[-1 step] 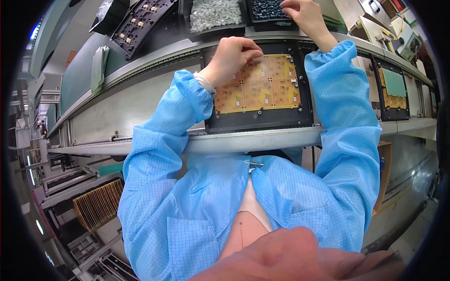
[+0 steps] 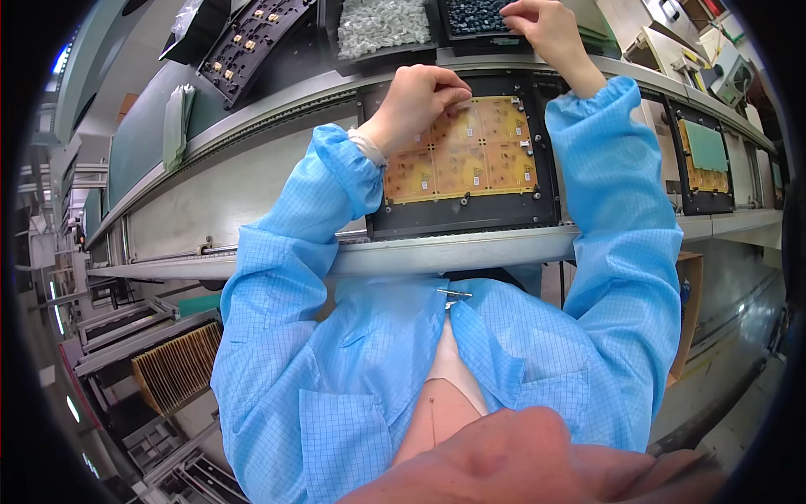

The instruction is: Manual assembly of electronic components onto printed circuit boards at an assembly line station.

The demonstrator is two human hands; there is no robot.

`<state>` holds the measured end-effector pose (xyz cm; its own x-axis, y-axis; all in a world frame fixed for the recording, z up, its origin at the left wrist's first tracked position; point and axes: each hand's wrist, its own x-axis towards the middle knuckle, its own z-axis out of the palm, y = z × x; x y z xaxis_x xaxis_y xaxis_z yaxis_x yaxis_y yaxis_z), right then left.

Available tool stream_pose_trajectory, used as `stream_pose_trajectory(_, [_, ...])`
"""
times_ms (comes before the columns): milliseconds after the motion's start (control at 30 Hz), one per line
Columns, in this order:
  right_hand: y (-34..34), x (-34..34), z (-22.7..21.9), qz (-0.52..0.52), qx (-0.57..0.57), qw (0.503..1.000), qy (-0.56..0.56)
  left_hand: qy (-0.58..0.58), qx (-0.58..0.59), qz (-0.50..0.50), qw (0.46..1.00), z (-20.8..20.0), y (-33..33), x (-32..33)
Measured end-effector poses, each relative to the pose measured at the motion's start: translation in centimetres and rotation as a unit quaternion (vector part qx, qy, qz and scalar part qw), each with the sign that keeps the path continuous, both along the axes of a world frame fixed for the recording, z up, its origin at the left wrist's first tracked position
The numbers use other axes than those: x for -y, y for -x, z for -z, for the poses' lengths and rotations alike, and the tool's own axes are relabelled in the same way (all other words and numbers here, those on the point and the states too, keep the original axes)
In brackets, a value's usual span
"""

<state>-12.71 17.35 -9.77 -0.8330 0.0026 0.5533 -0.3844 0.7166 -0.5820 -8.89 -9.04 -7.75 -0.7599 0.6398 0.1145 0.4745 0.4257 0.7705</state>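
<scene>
My left hand (image 2: 420, 105) is over the upper left part of a yellow-brown circuit board panel (image 2: 457, 172), fingers bent and tips pressed together. Whatever they may hold is hidden. The panel lies in a black carrier frame (image 2: 466, 216) on the conveyor and is divided into several like sections. A small white part (image 2: 525, 144) sits near its right edge. My right hand (image 2: 547, 32) is at the right side of a black bin of small dark blue parts (image 2: 478, 17), thumb and fingertips pinched together. I cannot see what is between them.
Left of the blue parts stands a bin of small whitish translucent parts (image 2: 384, 27). A black tray with a few cream parts (image 2: 243, 50) leans farther left. The conveyor's metal front rail (image 2: 453, 256) runs before me. Another carrier with a board and green sheet (image 2: 705, 155) is at right.
</scene>
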Motion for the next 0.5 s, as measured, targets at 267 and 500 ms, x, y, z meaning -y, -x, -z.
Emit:
stream_pose_trajectory(267, [-8.5,2.4,0.5,-0.093,0.167,0.955,0.227,0.019,-0.053,-0.01,0.998,0.4,0.0,-0.8])
stream_pose_trajectory(500, [-10.5,2.6,1.4,-0.087,0.207,0.933,0.28,0.145,-0.197,-0.031,0.969,1.7,-0.3,-1.0])
